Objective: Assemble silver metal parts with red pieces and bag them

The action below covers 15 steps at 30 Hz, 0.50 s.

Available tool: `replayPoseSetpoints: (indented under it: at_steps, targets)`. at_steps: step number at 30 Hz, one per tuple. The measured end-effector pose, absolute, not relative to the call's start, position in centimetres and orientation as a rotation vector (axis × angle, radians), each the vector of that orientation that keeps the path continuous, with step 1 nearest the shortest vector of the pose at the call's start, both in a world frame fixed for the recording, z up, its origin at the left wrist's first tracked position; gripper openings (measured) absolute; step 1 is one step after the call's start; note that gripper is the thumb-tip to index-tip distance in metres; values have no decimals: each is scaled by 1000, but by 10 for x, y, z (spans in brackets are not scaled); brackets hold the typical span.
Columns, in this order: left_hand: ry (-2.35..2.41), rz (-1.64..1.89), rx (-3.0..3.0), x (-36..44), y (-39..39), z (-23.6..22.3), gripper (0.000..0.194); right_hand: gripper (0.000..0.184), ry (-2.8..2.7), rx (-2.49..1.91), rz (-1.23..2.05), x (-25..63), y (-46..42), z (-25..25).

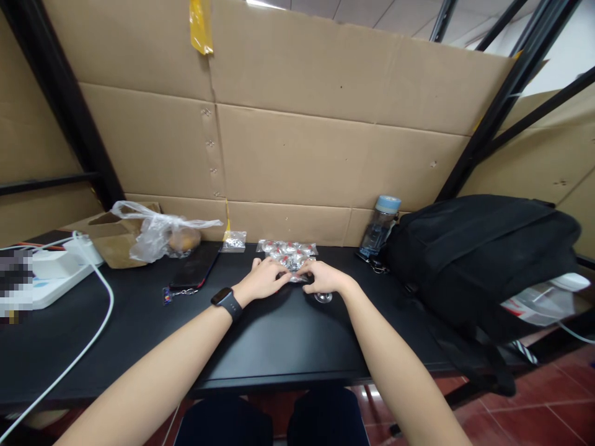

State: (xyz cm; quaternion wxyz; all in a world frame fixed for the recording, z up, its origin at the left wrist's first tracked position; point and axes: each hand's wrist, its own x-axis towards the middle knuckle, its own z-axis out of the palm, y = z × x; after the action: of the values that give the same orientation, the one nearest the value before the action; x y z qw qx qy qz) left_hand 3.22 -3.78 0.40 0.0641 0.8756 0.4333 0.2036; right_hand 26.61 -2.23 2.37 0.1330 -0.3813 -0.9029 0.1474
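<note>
My left hand [266, 279], with a dark watch on its wrist, is closed, its thumb and fingertips at the left edge of a small clear packet [297, 278]. The right hand [324, 277] pinches the same packet from the other side. Just beyond the fingers lies a cluster of shiny clear packets [287, 249] with red marks and silvery contents. A small round clear piece [323, 298] rests on the black table [283, 347] under my right hand. The fingertips partly cover the held packet, so its contents are hard to make out.
Left of the hands lie a phone [194, 267] with a keychain, a flat clear packet [233, 241], a knotted plastic bag [160, 235] and a white power strip [56, 279] with a cable. A bottle [380, 226] and black backpack [478, 260] stand right. Cardboard [297, 155] walls the back.
</note>
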Motion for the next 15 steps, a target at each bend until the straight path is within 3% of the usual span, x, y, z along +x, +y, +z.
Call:
replayPoseSetpoints:
  at_steps: [7, 11, 15]
  targets:
    - [1397, 682, 2660, 31, -37, 8, 23, 16, -2471, -1147, 464, 267, -22, 27]
    - [1492, 733, 2590, 32, -34, 8, 24, 17, -2363, -1124, 587, 266, -24, 29]
    - [1483, 731, 2568, 32, -32, 6, 25, 35, -2366, -1116, 696, 265, -24, 26]
